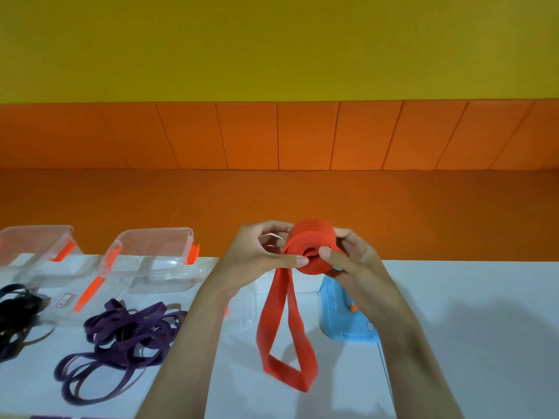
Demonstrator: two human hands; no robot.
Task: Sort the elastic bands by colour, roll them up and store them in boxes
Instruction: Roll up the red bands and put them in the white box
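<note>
Head view: left hand (260,252) and right hand (348,261) both pinch the red band (311,246), a partly wound roll held above the table's (453,297) far edge. Roll axis points toward the camera; the unwound loop hangs straight down to the table.

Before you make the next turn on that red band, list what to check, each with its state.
1. Grip: left hand and right hand pinch the red band roll: ok.
2. Rolling finished: not ok, a loose loop hangs below.
3. Loop apart from the purple bands: ok.
4. Box ready: clear box stands open: ok.
5. Core wound tight: cannot tell.
</note>
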